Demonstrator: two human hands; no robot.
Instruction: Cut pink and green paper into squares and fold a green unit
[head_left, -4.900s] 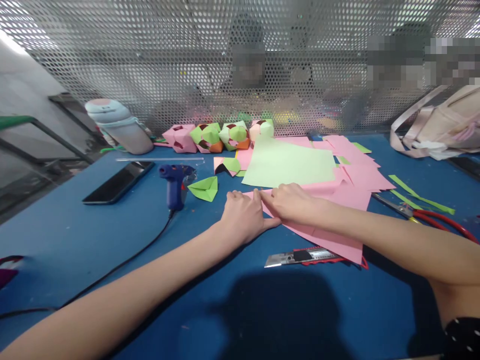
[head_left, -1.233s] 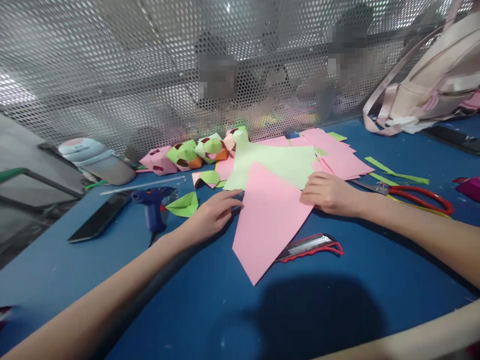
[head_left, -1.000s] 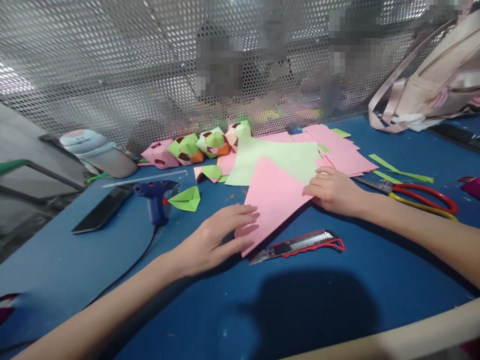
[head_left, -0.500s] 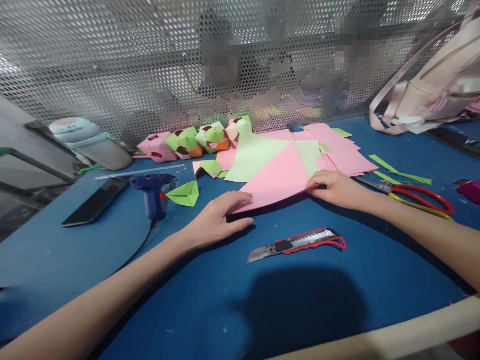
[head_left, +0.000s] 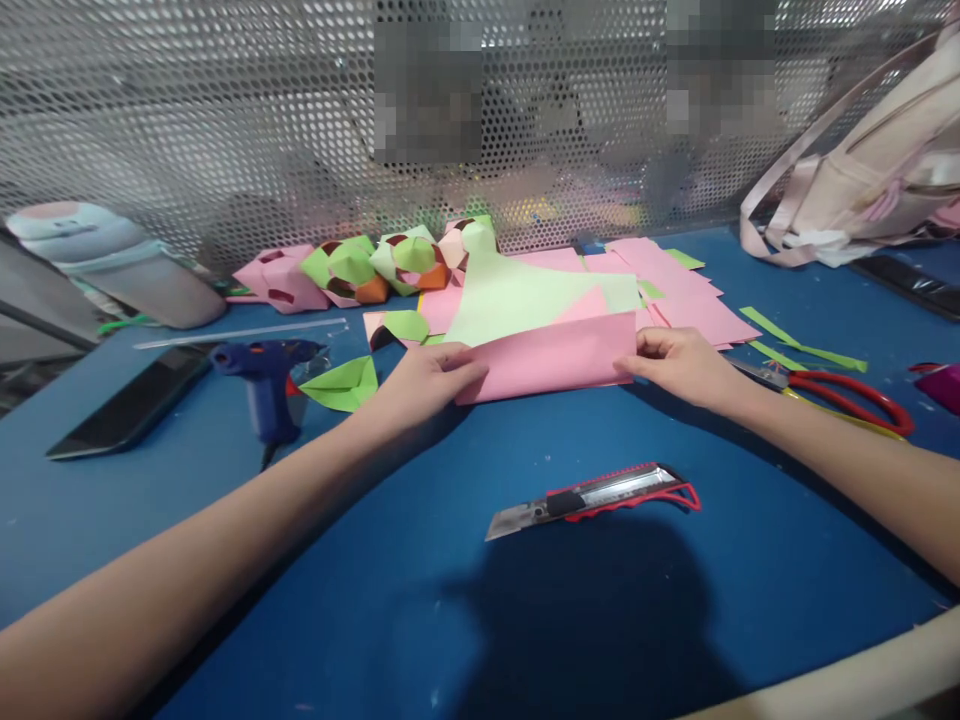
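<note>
A sheet of pink paper (head_left: 551, 358) is bent over at its near side, its near edge raised and curled toward the back. My left hand (head_left: 433, 378) pinches the left end of that flap between thumb and fingers. At the right end, my right hand (head_left: 679, 368) grips the paper the same way. Behind the flap lies a pale green sheet (head_left: 517, 295) with a curved cut edge. In front of both hands a red utility knife (head_left: 600, 497) rests on the blue table, blade out and pointing left.
Left of the paper are a blue glue gun (head_left: 264, 385), a folded green paper piece (head_left: 345, 384), a black phone (head_left: 127, 402) and a bottle (head_left: 112, 262). Folded paper shapes (head_left: 349, 265) line the mesh panel. Scissors (head_left: 847, 392), green strips (head_left: 802, 342) and a bag (head_left: 885, 150) are at right.
The near edge of the pink paper has been lifted and folded back over itself. My left hand has closed on its left end. The view has shifted slightly to the right.
</note>
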